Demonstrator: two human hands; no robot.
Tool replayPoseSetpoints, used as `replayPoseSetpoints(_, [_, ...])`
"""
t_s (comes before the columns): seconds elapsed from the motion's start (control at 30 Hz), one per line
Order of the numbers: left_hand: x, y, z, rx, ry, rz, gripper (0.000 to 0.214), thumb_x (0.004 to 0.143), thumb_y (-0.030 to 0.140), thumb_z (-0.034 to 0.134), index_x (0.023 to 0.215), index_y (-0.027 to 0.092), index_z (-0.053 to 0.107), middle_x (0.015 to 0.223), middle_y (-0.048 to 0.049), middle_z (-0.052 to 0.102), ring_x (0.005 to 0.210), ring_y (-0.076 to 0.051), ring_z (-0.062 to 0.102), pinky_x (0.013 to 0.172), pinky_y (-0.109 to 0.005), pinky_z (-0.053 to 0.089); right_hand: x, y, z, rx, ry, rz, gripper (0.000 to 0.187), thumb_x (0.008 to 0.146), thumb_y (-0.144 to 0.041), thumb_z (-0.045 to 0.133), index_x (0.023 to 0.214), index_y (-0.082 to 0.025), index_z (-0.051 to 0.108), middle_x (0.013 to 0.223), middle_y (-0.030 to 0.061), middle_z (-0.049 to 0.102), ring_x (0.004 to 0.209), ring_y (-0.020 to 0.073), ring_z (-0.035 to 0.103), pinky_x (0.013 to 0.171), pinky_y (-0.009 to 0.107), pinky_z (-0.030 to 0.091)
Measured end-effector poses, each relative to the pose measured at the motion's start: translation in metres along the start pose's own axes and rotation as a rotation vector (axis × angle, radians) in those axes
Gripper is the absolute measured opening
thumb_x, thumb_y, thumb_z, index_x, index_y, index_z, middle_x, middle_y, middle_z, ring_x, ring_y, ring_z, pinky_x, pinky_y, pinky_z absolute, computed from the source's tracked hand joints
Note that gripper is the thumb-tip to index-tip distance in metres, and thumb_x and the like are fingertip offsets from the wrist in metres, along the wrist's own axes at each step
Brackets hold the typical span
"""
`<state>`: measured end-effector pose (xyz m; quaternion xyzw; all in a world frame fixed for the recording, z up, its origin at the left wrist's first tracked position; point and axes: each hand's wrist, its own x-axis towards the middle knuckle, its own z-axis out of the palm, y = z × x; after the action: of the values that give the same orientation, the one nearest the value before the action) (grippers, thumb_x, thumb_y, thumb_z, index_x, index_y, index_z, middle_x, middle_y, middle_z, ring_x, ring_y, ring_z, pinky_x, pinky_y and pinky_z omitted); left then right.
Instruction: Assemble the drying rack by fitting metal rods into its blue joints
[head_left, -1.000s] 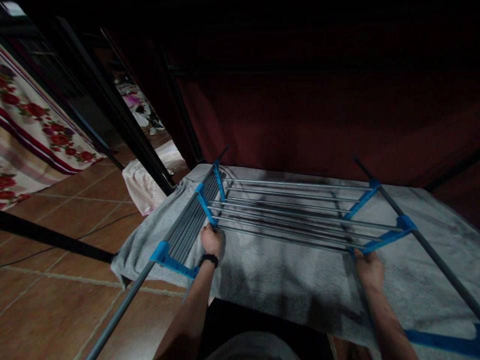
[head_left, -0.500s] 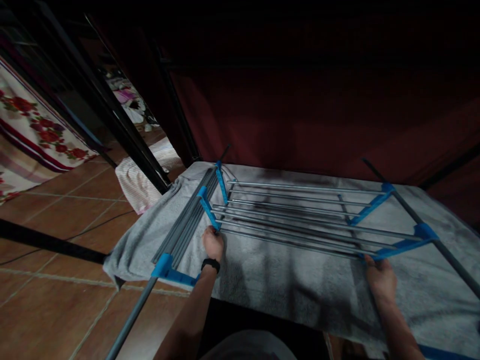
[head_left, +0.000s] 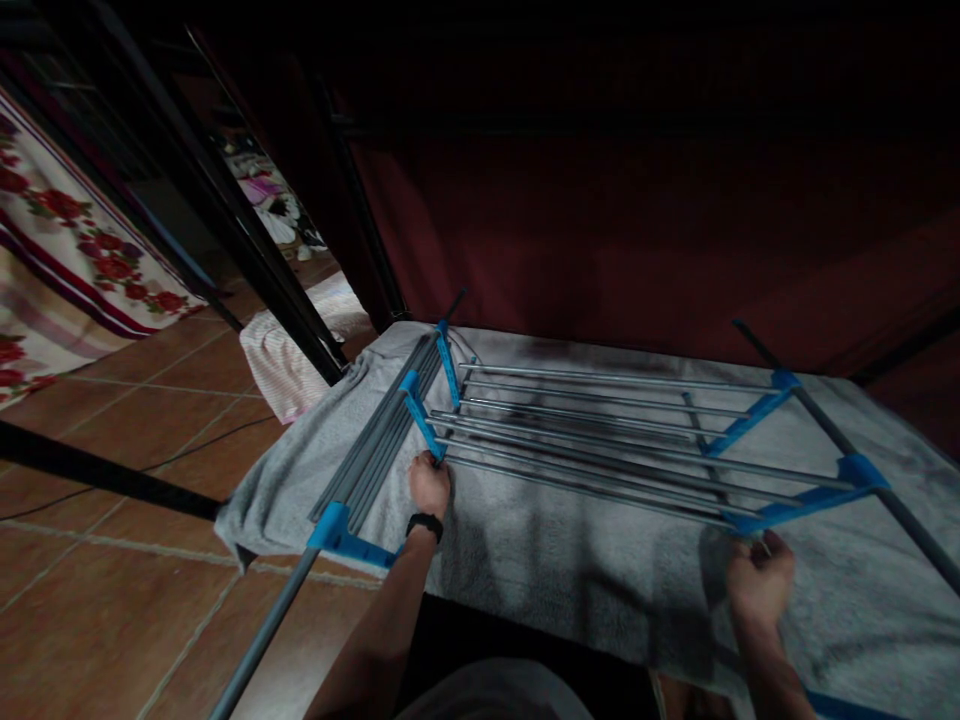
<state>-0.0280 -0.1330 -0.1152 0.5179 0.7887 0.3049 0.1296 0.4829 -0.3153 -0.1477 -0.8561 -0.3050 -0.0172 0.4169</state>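
A partly assembled rack of grey metal tubes (head_left: 600, 425) with blue plastic brackets lies on a grey blanket. My left hand (head_left: 429, 485), with a black band on its wrist, is closed around the lower left corner, at the end of a blue bracket (head_left: 425, 425). On the other side, my right hand (head_left: 759, 580) is curled in a pinch just below the front right bracket (head_left: 802, 505). What its fingers hold is too small and dim to make out. Loose grey tubes (head_left: 379, 435) lie bundled left of the rack. A long pole (head_left: 262, 630) with another blue bracket (head_left: 334, 530) crosses the blanket's left edge.
The grey blanket (head_left: 555, 550) covers a raised surface backed by a dark red cloth (head_left: 600, 240). Dark metal posts (head_left: 277, 290) rise at the left. Beyond are a tiled floor (head_left: 97, 600), a striped cloth (head_left: 274, 365) and a flowered curtain (head_left: 82, 240).
My right hand has come down and slightly away from the front right bracket, its fingers now curled together. My left hand keeps its hold on the rack's left corner.
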Motion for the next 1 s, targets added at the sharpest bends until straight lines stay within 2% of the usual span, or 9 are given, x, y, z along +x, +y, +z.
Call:
replayPoseSetpoints(0.07, [-0.001,0.0,0.0,0.005,0.001,0.005,0.003,0.086,0.018,0.06,0.083,0.018,0.062,0.088,-0.0096,0.065,0.091,-0.025,0.064,0.081,-0.033,0.045,-0.02,-0.008,0.006,-0.003,0.147,-0.159,0.054,0.088,-0.046,0.05,0.128,-0.009,0.058,0.112,0.0216,0.063,0.111,0.0402,0.056,0.093,0.055,0.045])
replayPoseSetpoints(0.1, [-0.001,0.0,0.0,0.009,0.007,0.004,0.003,0.085,0.018,0.06,0.085,0.017,0.064,0.089,-0.0102,0.066,0.092,-0.025,0.064,0.081,-0.033,0.045,-0.03,-0.015,0.011,-0.014,0.16,-0.259,0.051,0.09,-0.045,0.049,0.125,-0.009,0.06,0.111,0.0224,0.062,0.113,0.0413,0.055,0.094,0.057,0.044])
replayPoseSetpoints(0.23, [0.0,0.001,0.0,0.016,0.021,0.007,0.005,0.083,0.015,0.062,0.086,0.016,0.067,0.088,-0.0104,0.066,0.09,-0.025,0.063,0.081,-0.033,0.045,-0.063,-0.055,0.036,-0.068,-0.145,-0.68,0.041,0.101,-0.04,0.04,0.124,-0.015,0.062,0.117,0.0188,0.065,0.112,0.0341,0.057,0.097,0.051,0.044])
replayPoseSetpoints(0.33, [-0.001,0.0,0.001,0.0,0.015,0.017,0.005,0.084,0.015,0.062,0.086,0.016,0.067,0.087,-0.0092,0.066,0.088,-0.023,0.063,0.081,-0.032,0.045,-0.071,-0.084,0.057,-0.096,-0.273,-0.866,0.037,0.104,-0.036,0.041,0.128,-0.019,0.063,0.123,0.014,0.067,0.112,0.03,0.059,0.102,0.048,0.042])
replayPoseSetpoints(0.4, [-0.001,0.0,0.001,-0.008,0.02,0.013,0.006,0.085,0.016,0.062,0.088,0.016,0.067,0.088,-0.0091,0.065,0.088,-0.023,0.062,0.082,-0.032,0.045,-0.071,-0.096,0.068,-0.109,-0.324,-0.939,0.035,0.104,-0.032,0.043,0.128,-0.02,0.065,0.121,0.0119,0.07,0.109,0.0288,0.06,0.104,0.047,0.04])
replayPoseSetpoints(0.5, [-0.003,0.001,0.001,-0.004,0.025,0.0,0.007,0.087,0.017,0.061,0.09,0.015,0.067,0.091,-0.0099,0.065,0.091,-0.024,0.062,0.083,-0.033,0.045,-0.066,-0.101,0.08,-0.111,-0.373,-0.97,0.031,0.103,-0.028,0.045,0.122,-0.023,0.069,0.113,0.0096,0.073,0.104,0.0279,0.062,0.101,0.045,0.041])
replayPoseSetpoints(0.63, [-0.004,0.002,0.001,0.012,0.018,-0.006,0.008,0.089,0.018,0.06,0.091,0.014,0.067,0.094,-0.0117,0.066,0.094,-0.024,0.062,0.084,-0.033,0.045,-0.061,-0.097,0.088,-0.087,-0.408,-0.954,0.028,0.102,-0.027,0.047,0.116,-0.024,0.071,0.108,0.0082,0.074,0.102,0.0271,0.064,0.095,0.043,0.045])
replayPoseSetpoints(1.0, [-0.007,0.005,0.0,0.025,0.013,-0.025,0.024,0.094,0.029,0.059,0.104,0.013,0.073,0.106,-0.0165,0.07,0.104,-0.03,0.064,0.089,-0.036,0.047,-0.056,-0.093,0.091,-0.051,-0.453,-0.902,0.032,0.105,-0.032,0.044,0.118,-0.023,0.072,0.109,0.0086,0.076,0.103,0.0276,0.067,0.095,0.045,0.046])
